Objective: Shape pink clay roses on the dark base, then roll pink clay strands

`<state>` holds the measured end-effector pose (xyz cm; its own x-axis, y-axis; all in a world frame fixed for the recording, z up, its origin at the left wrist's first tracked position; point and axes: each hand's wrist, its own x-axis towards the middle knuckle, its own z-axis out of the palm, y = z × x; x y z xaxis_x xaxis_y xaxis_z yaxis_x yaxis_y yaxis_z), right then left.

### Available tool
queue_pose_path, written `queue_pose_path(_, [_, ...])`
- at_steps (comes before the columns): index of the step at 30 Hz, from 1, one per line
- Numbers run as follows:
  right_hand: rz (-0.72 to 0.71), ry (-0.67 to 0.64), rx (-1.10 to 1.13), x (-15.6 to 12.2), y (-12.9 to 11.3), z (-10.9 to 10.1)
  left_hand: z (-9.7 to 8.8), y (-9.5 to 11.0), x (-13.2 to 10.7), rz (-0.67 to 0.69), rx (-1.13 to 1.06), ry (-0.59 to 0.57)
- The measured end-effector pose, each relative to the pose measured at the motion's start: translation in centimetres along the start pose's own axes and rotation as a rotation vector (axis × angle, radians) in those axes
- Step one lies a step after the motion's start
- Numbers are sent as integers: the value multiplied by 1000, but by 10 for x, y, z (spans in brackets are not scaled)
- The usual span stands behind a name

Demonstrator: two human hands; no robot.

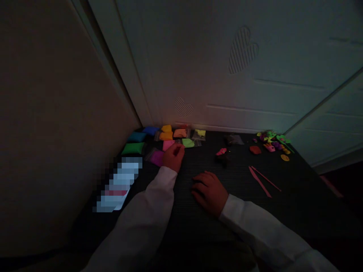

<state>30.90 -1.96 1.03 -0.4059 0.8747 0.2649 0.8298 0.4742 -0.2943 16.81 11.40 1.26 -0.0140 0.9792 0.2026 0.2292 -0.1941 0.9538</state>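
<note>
My left hand (pixel 172 156) is over the small bags of soft modelling clay, its fingers curled together in a pinch; what they hold, if anything, is hidden. Right by its fingertips are a pink clay bag (pixel 168 145) and a light green clay bag (pixel 188 142). A purple clay bag (pixel 156 156) lies partly under that hand's left side. My right hand (pixel 210 192) rests palm down on the dark table with its fingers stretched out and nothing in them. Beyond it sits a dark brown lump (pixel 223 156) with a pink piece (pixel 221 151) on top.
Green (pixel 133 148), teal (pixel 136 136) and blue (pixel 150 130) packets line the left edge, behind a lit phone (pixel 120 185). Two pink modelling tools (pixel 260 182) lie to the right. Small coloured clay figures (pixel 273 143) cluster at the back right. A white panel (pixel 215 68) borders the back.
</note>
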Motion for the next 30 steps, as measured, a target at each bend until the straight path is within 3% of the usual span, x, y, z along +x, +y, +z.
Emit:
queue_pose_path(2, [35,36,-19,8,5,0,-11,3,3,111,191,34])
queue_pose_path(4, [81,69,-89,17,11,-2,-18,2,8,224,566,33])
queue_pose_path(6, [123,93,-161,25,18,-3,-20,-3,11,256,867,-6])
queue_pose_path(8, [156,106,-193,30,24,-2,-17,-8,13,248,998,-45])
queue_pose_path(12, [200,127,-204,33,30,2,-12,-16,15,291,1053,-32])
queue_pose_path(17, [215,164,-190,31,29,-1,-24,-10,19,369,936,55])
queue_pose_path(19, [204,231,-139,30,28,-6,-28,-3,17,451,800,24])
queue_pose_path(21, [194,357,-58,29,28,-12,-27,4,9,491,609,-95])
queue_pose_path(23, [196,473,38,27,27,-19,-22,12,-2,390,423,-246])
queue_pose_path(24, [197,497,93,25,27,-22,-18,15,-8,304,330,-390])
queue_pose_path(27, [217,404,329,22,28,-30,-7,21,-22,75,50,-697])
queue_pose_path(30, [312,190,672,21,31,-33,-2,21,-27,-85,-122,-766])
